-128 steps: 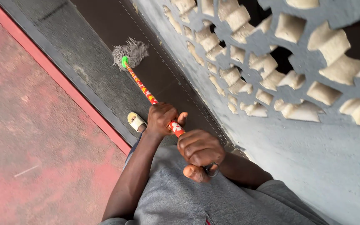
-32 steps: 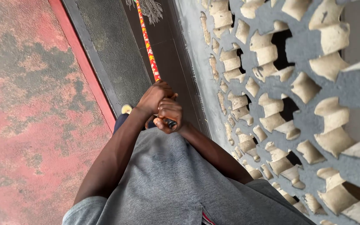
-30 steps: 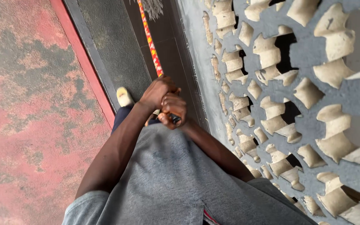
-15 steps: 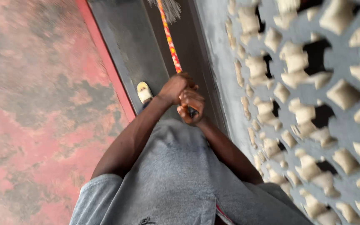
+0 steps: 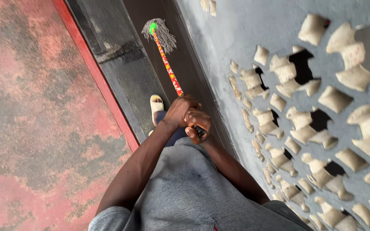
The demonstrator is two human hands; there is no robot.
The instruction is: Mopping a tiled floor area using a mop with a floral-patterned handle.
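Note:
I hold a mop by its red and yellow patterned handle (image 5: 168, 68). My left hand (image 5: 178, 110) grips the handle lower down, and my right hand (image 5: 198, 122) is wrapped around the handle's black top end right behind it. The two hands touch each other. The grey string mop head (image 5: 161, 34) with its green collar rests on the dark wet floor strip (image 5: 142, 51) ahead of me. My foot in a pale sandal (image 5: 156, 104) stands on that strip, just left of my hands.
A grey wall of patterned openwork blocks (image 5: 305, 107) runs close along my right side. Beside the dark strip runs a raised grey curb (image 5: 108, 55), then a red painted edge (image 5: 103, 85) and a stained red floor (image 5: 31, 107) on the left.
The mop head has come back into view, nearer to me than half a second ago. My foot has stepped forward. Both hands keep their grip on the handle.

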